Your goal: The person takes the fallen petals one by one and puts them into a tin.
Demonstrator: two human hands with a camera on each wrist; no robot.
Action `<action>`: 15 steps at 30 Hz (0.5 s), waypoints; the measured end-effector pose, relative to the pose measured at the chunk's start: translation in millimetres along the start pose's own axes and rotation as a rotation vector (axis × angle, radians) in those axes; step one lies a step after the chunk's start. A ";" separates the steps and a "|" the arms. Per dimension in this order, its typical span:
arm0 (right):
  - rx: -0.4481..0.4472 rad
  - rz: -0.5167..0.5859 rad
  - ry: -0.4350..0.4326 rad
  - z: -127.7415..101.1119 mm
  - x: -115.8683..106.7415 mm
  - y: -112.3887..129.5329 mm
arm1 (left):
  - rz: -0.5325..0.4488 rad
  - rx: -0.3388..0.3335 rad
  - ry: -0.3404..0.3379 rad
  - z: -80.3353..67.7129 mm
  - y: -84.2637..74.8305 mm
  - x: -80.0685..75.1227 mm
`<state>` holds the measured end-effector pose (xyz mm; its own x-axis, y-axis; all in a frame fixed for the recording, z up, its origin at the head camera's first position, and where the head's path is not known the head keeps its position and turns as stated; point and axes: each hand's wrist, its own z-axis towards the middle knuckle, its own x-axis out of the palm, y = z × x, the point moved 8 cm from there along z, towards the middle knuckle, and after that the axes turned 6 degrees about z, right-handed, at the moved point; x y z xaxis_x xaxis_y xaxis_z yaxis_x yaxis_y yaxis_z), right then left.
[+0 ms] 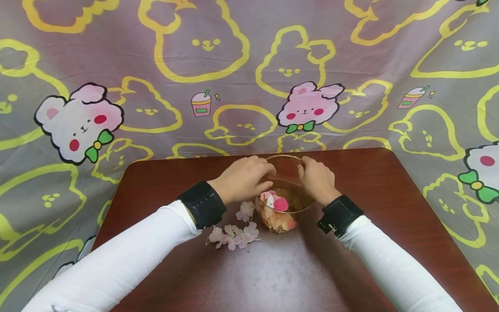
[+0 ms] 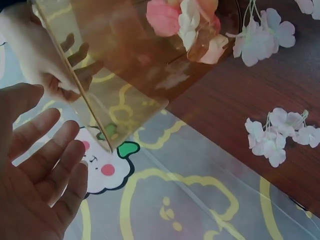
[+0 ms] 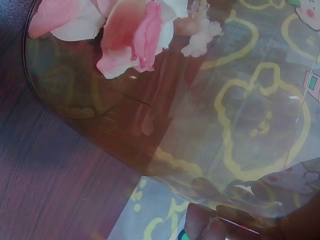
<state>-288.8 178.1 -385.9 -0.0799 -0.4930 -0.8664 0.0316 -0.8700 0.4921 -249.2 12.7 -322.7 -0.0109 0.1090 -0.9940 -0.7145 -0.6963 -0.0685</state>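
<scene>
Gripping the rim of a transparent amber bowl (image 1: 294, 197), the right hand (image 1: 319, 180) is pinching its edge on the far right side, fingers bending over the wall; the left hand (image 1: 247, 180) is hovering just beside the opposite edge, its fingers loosely bent and spread apart, holding nothing; the bowl is resting near the middle of the dark reddish-brown worktop (image 1: 374, 186), between the two hands; inside it, pink, white and peach artificial flowers (image 1: 277, 214) are filling the lower part and leaning towards the left wall; outside, a pale pink sprig (image 1: 234, 237) is lying on the worktop to the front left of the bowl, while another blossom cluster (image 1: 245, 211) is sitting closer to its left side; the person is wearing white sleeves (image 1: 128, 255) and a black band (image 1: 202, 205) on each wrist; behind the worktop, a grey-pink cloth (image 1: 241, 93) is hanging, showing yellow animal outlines, pink-cheeked characters with green bows, and small drink cups.
</scene>
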 end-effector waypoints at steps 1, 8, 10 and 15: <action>-0.001 0.001 -0.001 0.0 -0.1 0.0 | -0.002 -0.003 -0.004 -0.5 1.5 -1.4; -0.005 -0.002 -0.002 0.2 0.0 0.1 | -0.015 -0.080 -0.009 -10.8 23.6 -3.6; -0.004 -0.001 0.000 0.4 0.3 -0.2 | -0.032 -0.118 -0.010 -16.0 33.6 -3.8; -0.007 0.004 -0.002 0.7 0.3 -0.3 | -0.066 -0.205 -0.022 -30.3 58.4 -1.9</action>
<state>-289.5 178.3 -386.3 -0.0813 -0.4963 -0.8643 0.0391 -0.8681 0.4948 -269.7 -49.6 -327.5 0.0149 0.1731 -0.9848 -0.5571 -0.8164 -0.1519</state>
